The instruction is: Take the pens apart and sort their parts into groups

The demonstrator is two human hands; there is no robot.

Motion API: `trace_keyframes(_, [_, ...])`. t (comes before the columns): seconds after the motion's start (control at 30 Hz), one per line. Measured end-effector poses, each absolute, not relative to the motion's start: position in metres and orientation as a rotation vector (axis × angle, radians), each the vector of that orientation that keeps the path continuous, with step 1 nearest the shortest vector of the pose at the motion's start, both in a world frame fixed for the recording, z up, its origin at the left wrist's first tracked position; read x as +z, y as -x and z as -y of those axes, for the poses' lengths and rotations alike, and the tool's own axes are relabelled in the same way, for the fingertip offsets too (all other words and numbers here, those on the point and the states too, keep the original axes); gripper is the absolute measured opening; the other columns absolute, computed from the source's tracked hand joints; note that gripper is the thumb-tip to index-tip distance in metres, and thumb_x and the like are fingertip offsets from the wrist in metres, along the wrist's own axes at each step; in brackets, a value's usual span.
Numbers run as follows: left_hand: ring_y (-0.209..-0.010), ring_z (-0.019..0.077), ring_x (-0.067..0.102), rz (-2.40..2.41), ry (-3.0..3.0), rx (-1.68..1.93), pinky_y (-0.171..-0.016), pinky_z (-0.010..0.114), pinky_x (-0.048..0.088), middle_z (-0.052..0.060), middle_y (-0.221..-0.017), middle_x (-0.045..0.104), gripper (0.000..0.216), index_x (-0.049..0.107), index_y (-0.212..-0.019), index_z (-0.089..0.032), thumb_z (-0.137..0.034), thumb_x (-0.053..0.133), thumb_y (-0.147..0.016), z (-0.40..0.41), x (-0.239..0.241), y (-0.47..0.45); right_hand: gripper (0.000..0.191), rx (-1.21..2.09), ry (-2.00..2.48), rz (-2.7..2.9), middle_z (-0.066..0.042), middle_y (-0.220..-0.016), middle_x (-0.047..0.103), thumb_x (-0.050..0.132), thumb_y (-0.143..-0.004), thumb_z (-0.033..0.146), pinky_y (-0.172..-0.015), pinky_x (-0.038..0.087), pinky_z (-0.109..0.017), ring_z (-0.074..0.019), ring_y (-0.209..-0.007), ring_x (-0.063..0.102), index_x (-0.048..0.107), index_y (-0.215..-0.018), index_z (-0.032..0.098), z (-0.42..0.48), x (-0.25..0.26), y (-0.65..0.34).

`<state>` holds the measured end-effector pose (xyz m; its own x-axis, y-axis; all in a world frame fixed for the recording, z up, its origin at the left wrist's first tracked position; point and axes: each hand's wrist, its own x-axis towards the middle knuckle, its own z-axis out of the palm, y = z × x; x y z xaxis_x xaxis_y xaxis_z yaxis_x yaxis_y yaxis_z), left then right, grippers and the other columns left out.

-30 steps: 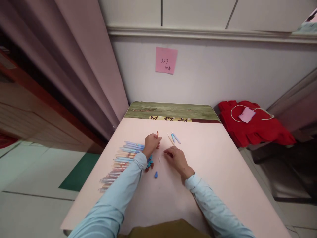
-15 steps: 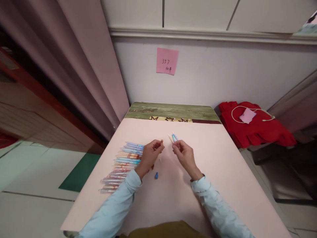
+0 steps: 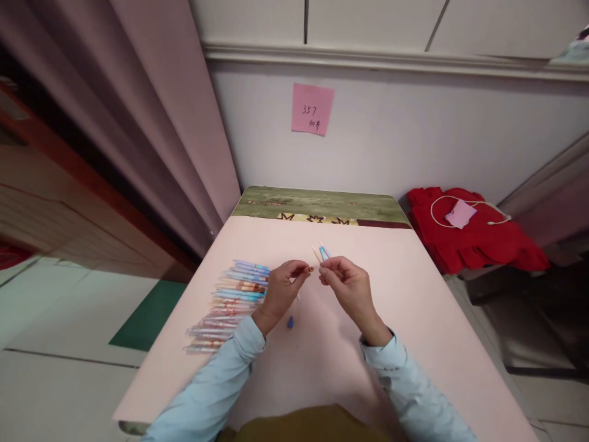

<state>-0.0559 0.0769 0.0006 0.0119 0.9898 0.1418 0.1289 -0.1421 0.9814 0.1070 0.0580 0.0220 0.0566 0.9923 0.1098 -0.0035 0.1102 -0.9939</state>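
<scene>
My left hand (image 3: 281, 291) is closed in a pinch on a small brown cylindrical piece (image 3: 311, 269), its round end turned up towards me. Close on its right, my right hand (image 3: 348, 285) has thumb and fingers pressed together; what they hold, if anything, is hidden. Just beyond those fingers a thin beige stick (image 3: 316, 252) and blue pens (image 3: 324, 252) show their tips, the rest covered by the hand. A small blue cap-like piece (image 3: 290, 322) lies on the table below my left hand. Beside my left wrist lies a row of patterned pens (image 3: 230, 307), partly covered.
A pale sheet covers the table (image 3: 414, 368), with a green patterned strip (image 3: 322, 202) along its far edge. Red cloth (image 3: 478, 239) with a white cable lies at the right. A pink note (image 3: 312, 109) is stuck to the wall, and a curtain (image 3: 151, 92) hangs at the left.
My left hand has moved right, closer to my right hand. The brown piece has tipped from upright so that its round end faces me.
</scene>
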Motion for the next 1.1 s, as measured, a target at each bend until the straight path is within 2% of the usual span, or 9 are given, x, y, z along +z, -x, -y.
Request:
trace_keyframes(0.2, [-0.067,0.0148,0.067,-1.046,-0.777,1.181,-0.068,0.027,0.057,0.006,-0.084,0.074,0.023,0.070,-0.088,-0.014,-0.025,0.081,-0.070,-0.080,0.005,0.053,0.024,1.015,1.202,1.198,-0.002,-0.074,0.068,0.070,-0.081,0.042,-0.065,0.055,-0.029,-0.0152,-0.063,0.064,0.067,-0.087,0.019,-0.057,0.018,-0.110])
trace_keyframes(0.37, [-0.077,0.0127,0.071,-0.885,-0.343,1.154,-0.078,0.023,0.059,0.008,-0.093,0.075,0.012,0.070,-0.087,-0.013,-0.018,0.076,-0.077,-0.082,0.012,0.050,0.019,0.800,1.254,1.348,-0.004,-0.076,0.071,0.068,-0.084,0.039,-0.065,0.053,-0.029,-0.0162,-0.066,0.064,0.070,-0.084,0.020,-0.047,0.015,-0.104])
trace_keyframes(0.5, [-0.085,0.0153,0.072,-0.836,-0.214,1.146,-0.084,0.027,0.059,0.008,-0.091,0.076,0.004,0.070,-0.087,-0.013,-0.014,0.067,-0.084,-0.079,0.016,0.045,0.016,0.562,1.224,1.457,-0.004,-0.079,0.070,0.066,-0.088,0.037,-0.066,0.053,-0.030,-0.0163,-0.067,0.063,0.072,-0.082,0.023,-0.044,0.017,-0.099])
trace_keyframes(0.73, [-0.082,0.0139,0.072,-0.776,-0.092,1.097,-0.085,0.026,0.059,0.007,-0.087,0.075,0.013,0.069,-0.084,-0.013,-0.009,0.058,-0.089,-0.071,0.015,0.035,0.015,0.361,1.255,1.562,-0.003,-0.080,0.070,0.063,-0.091,0.034,-0.062,0.051,-0.029,-0.0140,-0.063,0.061,0.073,-0.087,0.024,-0.047,0.016,-0.097])
trace_keyframes(0.93, [-0.078,0.0137,0.071,-0.742,-0.137,1.071,-0.084,0.027,0.058,0.006,-0.083,0.074,0.009,0.068,-0.083,-0.014,-0.012,0.061,-0.088,-0.066,0.004,0.031,0.017,0.285,1.330,1.688,-0.004,-0.086,0.073,0.059,-0.094,0.033,-0.066,0.048,-0.028,-0.0157,-0.072,0.065,0.074,-0.091,0.025,-0.045,0.012,-0.098])
trace_keyframes(1.1, [-0.075,0.0134,0.071,-0.727,-0.130,1.075,-0.085,0.027,0.057,0.005,-0.079,0.073,0.007,0.066,-0.079,-0.015,-0.011,0.064,-0.085,-0.066,-0.001,0.030,0.017,0.218,1.379,1.762,-0.004,-0.084,0.073,0.059,-0.094,0.031,-0.064,0.044,-0.026,-0.0152,-0.070,0.065,0.073,-0.089,0.024,-0.045,0.012,-0.096])
